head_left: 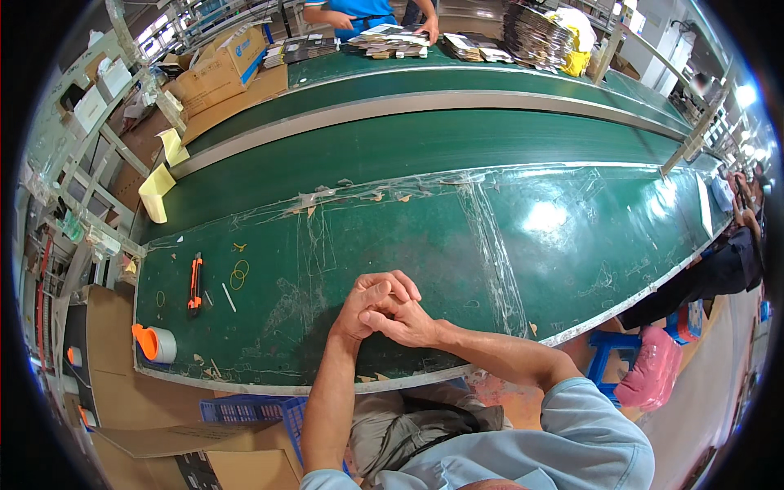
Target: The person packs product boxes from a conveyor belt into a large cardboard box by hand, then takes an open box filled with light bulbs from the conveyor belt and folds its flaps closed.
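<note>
My left hand (356,312) and my right hand (410,327) are clasped together above the near edge of the green worktable (392,245). Their fingers are folded around each other, and no object shows between them. Off to the left lies an orange and black utility knife (195,284). Beside it are a thin white stick (229,298) and yellow rubber bands (238,276). A tape roll (166,346) with an orange dispenser sits at the table's left corner.
Beyond a metal rail (425,102), another person's hand (428,31) touches stacked flat cartons (392,41). Cardboard boxes (216,73) stand far left. At right, a seated person is near a blue stool (608,355) and pink cushion (651,371). A blue crate (245,408) is below.
</note>
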`<state>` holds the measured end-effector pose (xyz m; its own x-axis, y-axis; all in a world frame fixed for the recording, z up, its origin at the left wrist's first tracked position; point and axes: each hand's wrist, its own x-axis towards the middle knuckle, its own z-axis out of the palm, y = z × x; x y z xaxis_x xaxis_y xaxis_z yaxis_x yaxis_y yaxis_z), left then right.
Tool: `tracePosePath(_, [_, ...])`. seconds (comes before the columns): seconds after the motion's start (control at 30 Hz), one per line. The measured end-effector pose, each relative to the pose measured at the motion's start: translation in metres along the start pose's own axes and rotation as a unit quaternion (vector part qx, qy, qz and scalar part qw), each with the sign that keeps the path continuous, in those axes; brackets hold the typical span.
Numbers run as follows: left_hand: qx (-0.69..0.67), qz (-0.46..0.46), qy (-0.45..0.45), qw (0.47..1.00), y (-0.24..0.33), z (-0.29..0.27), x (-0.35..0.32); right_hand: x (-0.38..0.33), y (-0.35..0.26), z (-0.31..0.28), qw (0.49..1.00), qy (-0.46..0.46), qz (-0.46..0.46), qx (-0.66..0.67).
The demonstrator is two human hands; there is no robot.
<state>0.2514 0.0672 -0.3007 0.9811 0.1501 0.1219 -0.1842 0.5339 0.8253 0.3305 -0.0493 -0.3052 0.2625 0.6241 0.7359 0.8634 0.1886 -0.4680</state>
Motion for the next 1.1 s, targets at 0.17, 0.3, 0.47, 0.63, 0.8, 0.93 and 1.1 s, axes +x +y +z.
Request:
tracePosePath(0.17, [0.028,0.013,-0.024,0.999,0.003,0.001,0.001,-0.006,0.0,0.002,1.0,0.007,0.01,-0.008])
tracePosePath(0.3, [-0.015,0.013,0.014,1.0,0.001,0.003,0.001,0.008,-0.002,-0.008,0.834,-0.11,0.289,0.457])
tracePosePath(0.47, [-0.025,0.014,0.079,0.996,0.008,0.017,0.007,0.018,0.001,-0.009,0.638,-0.078,0.448,0.621])
tracePosePath(0.63, [-0.016,-0.034,0.094,0.995,0.014,0.013,0.003,0.031,-0.012,-0.022,0.587,-0.03,0.518,0.621])
tracePosePath(0.8, [0.016,0.007,0.106,0.994,-0.001,0.003,0.003,0.036,-0.016,-0.024,0.626,-0.055,0.49,0.604])
tracePosePath(0.93, [-0.012,0.0,0.086,0.996,0.004,0.004,0.002,0.029,-0.005,-0.019,0.598,-0.054,0.437,0.67])
tracePosePath(1.1, [-0.019,0.005,0.1,0.995,0.006,0.01,0.002,0.039,-0.02,-0.023,0.577,-0.005,0.45,0.681])
